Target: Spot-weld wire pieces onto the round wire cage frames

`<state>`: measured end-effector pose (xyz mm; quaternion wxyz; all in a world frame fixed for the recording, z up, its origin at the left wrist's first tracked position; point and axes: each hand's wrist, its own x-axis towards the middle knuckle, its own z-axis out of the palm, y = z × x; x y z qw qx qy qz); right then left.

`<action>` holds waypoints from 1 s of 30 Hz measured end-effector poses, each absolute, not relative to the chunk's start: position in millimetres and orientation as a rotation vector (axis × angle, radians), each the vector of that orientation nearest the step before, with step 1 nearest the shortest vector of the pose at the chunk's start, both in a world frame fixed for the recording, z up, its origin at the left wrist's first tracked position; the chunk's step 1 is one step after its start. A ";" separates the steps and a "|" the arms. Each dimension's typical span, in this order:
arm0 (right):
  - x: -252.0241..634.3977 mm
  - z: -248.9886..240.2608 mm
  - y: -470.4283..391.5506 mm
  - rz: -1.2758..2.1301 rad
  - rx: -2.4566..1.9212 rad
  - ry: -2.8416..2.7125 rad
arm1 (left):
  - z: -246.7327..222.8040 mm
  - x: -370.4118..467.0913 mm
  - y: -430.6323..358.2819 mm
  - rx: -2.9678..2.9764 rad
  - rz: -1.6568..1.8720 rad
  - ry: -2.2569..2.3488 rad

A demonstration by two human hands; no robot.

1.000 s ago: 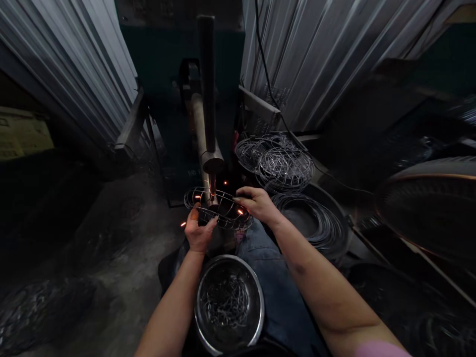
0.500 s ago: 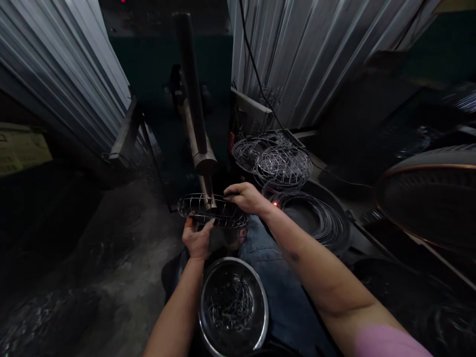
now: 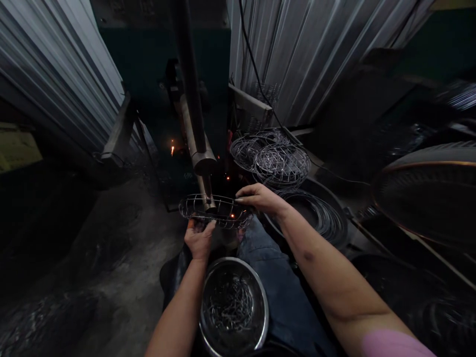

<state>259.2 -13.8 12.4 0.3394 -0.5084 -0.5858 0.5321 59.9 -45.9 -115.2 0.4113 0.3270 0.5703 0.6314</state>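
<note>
A round wire basket (image 3: 223, 218) hangs around the lower electrode of a spot welder (image 3: 204, 163), with the electrode tips meeting at its wire. My left hand (image 3: 199, 239) grips the near side of the basket from below, its thumb on the wire and an orange wrap on one finger. At the basket's far right rim is my right hand (image 3: 255, 196), fingers pinched together; whether they hold the rim or a small wire is too dark to make out. Orange sparks fly near the electrodes and inside the basket.
A steel bowl (image 3: 262, 317) of short bent wire pieces sits at my lap. Wire basket frames (image 3: 282, 163) are piled at the right, above a coil of wire rings (image 3: 330, 218) in a dark round tub. A large fan (image 3: 427, 198) stands far right.
My right hand has shifted a little to the right along the rim. Sparks have appeared around the electrodes. My left hand keeps its hold on the basket.
</note>
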 end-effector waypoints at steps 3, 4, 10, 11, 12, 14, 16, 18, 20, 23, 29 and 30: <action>248.4 15.6 -9.0 1.224 -1.248 -1.636 | -118.0 60.3 -45.3 0.747 1.624 1.407; 244.0 17.3 -6.1 1.168 -1.235 -1.669 | -118.5 59.9 -44.6 0.737 1.639 1.392; 227.4 22.4 6.2 0.997 -1.271 -1.756 | -117.8 58.8 -41.8 0.721 1.656 1.397; 227.8 21.9 6.3 0.993 -1.281 -1.746 | -117.9 59.3 -42.0 0.717 1.650 1.387; 229.7 21.1 5.7 1.007 -1.287 -1.728 | -118.0 59.9 -42.3 0.715 1.645 1.373; 237.8 19.1 3.1 1.096 -1.278 -1.672 | -118.5 60.8 -43.0 0.708 1.637 1.342; 250.1 16.8 -1.5 1.248 -1.263 -1.602 | -119.0 61.3 -43.9 0.681 1.633 1.317; 261.2 14.7 -6.9 1.410 -1.285 -1.522 | -119.4 61.8 -45.3 0.635 1.631 1.303; 265.3 13.9 -11.4 1.489 -1.326 -1.478 | -119.8 63.4 -47.3 0.553 1.636 1.273; 254.5 17.0 -12.4 1.361 -1.302 -1.549 | -119.6 67.7 -49.9 0.345 1.649 1.208; 220.6 28.3 5.5 1.088 -1.272 -1.764 | -117.7 73.9 -47.2 0.208 1.636 1.166; 218.7 29.2 8.3 1.071 -1.296 -1.774 | -117.6 74.3 -46.5 0.201 1.631 1.164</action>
